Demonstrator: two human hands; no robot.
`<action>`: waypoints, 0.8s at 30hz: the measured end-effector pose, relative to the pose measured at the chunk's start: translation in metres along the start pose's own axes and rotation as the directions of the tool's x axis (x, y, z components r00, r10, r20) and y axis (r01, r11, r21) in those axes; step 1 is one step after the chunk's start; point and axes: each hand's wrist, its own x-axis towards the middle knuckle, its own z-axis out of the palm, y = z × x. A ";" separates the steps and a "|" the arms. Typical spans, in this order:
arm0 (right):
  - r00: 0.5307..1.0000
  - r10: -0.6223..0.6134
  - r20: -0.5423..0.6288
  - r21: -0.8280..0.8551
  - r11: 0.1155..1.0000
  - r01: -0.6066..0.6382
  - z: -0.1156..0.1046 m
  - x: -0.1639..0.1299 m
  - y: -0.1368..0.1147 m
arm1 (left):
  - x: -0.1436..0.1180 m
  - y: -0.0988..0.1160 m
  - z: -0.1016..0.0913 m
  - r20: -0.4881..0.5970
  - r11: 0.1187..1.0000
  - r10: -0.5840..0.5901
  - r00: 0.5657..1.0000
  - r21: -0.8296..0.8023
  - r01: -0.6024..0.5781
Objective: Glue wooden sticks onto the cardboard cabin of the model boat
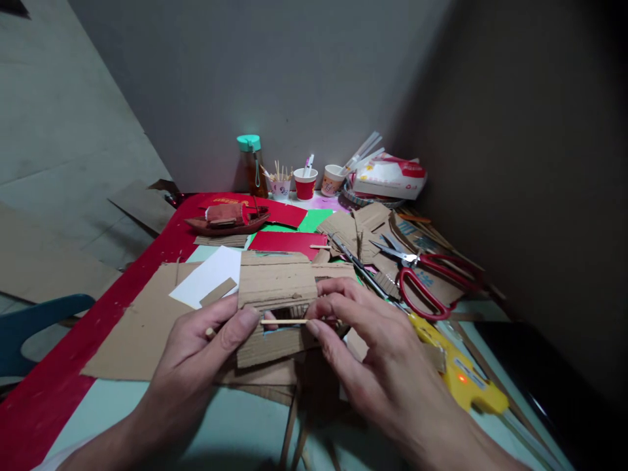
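Note:
A small cardboard model (277,278) is held up in front of me, with a flat brown roof panel and a cut opening in its lower side. My left hand (203,343) grips its left edge, thumb on the front. Across the opening lies a thin wooden stick (285,322). The thumb and fingers of my right hand (375,337) pinch the stick's right end against the model. The right hand's fingertips partly cover the model's right side. Whether the stick is fixed at its left end I cannot tell.
To the right lie red-handled scissors (426,265), a yellow glue gun (464,376) with an orange light, and cardboard scraps (373,226). Further back stand a small boat model (228,219), a bottle (251,167) and a red cup (305,186). A cardboard sheet (135,327) lies left.

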 end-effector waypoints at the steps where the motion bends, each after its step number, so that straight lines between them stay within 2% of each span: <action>1: 1.000 -0.012 -0.008 -0.007 1.000 0.012 0.000 0.000 0.000 | 0.000 -0.001 -0.001 0.004 1.000 0.004 1.000 0.011 -0.004; 6: 0.996 -0.092 -0.023 -0.094 0.992 0.089 0.002 -0.001 0.004 | 0.007 0.000 -0.001 0.040 0.998 0.034 0.999 0.059 -0.036; 8: 0.992 -0.117 -0.044 -0.146 0.983 0.110 0.001 0.000 0.006 | 0.011 0.003 -0.003 0.024 0.985 0.069 0.997 0.156 -0.072; 11: 0.990 -0.119 -0.077 -0.179 0.978 0.104 -0.001 0.001 0.008 | 0.019 0.006 -0.008 0.008 0.917 0.156 0.988 0.369 -0.148; 15: 1.000 -0.001 0.019 -0.164 0.987 0.004 -0.005 0.002 0.010 | 0.027 0.006 -0.019 -0.076 0.789 0.219 0.973 0.600 -0.131; 17: 0.998 0.037 0.049 -0.147 0.989 -0.029 -0.006 0.003 0.009 | 0.027 0.006 -0.024 -0.142 0.711 0.337 0.931 0.686 -0.153; 19: 0.997 0.040 0.065 -0.109 0.993 -0.033 -0.007 0.003 0.007 | 0.022 0.008 -0.025 -0.138 0.603 0.505 0.852 0.763 -0.233; 21: 0.995 0.043 0.095 -0.059 0.998 -0.037 -0.007 0.003 0.003 | 0.016 0.011 -0.023 -0.006 0.486 0.629 0.777 0.783 -0.388; 24: 0.988 0.032 0.153 0.005 0.999 -0.034 -0.006 0.002 -0.002 | 0.008 0.014 -0.014 0.301 0.320 0.675 0.674 0.703 -0.635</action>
